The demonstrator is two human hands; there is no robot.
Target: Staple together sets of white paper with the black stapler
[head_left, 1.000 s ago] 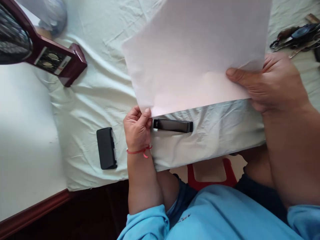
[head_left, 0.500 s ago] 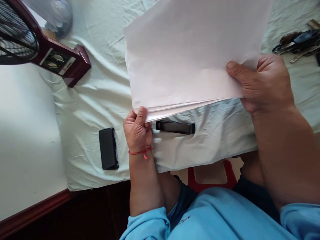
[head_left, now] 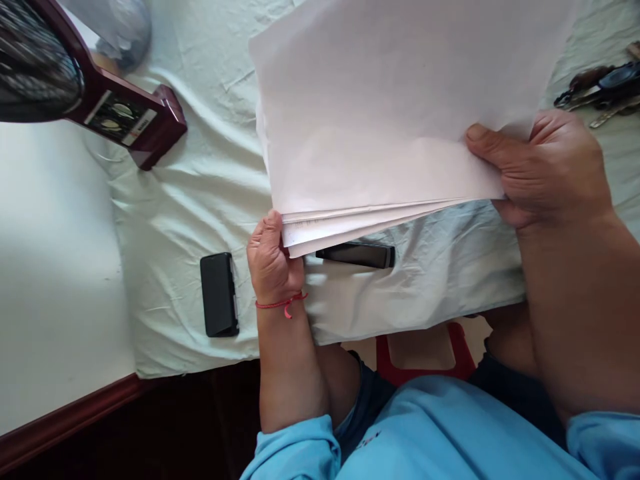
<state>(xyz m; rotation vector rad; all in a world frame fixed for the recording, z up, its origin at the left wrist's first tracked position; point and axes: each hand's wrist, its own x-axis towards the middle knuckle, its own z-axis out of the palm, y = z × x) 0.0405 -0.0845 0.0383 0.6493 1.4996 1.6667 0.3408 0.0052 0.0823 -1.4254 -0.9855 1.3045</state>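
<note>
I hold a stack of white paper sheets (head_left: pixel 390 113) above a table covered with a pale cloth (head_left: pixel 200 173). My left hand (head_left: pixel 270 260), with a red string at the wrist, pinches the stack's lower left corner, where the sheets fan apart. My right hand (head_left: pixel 545 167) grips the lower right edge, thumb on top. A black stapler (head_left: pixel 363 255) lies on the cloth just under the stack's near edge, right of my left hand.
A black phone (head_left: pixel 219 295) lies left of my left hand. A dark red fan base (head_left: pixel 125 120) stands at the back left. Keys (head_left: pixel 600 87) lie at the far right. A red stool (head_left: pixel 425 353) shows below the table edge.
The sheets have fanned apart at the lower left corner, and the stack's edge now partly covers the stapler's left end. Both hands keep their grip.
</note>
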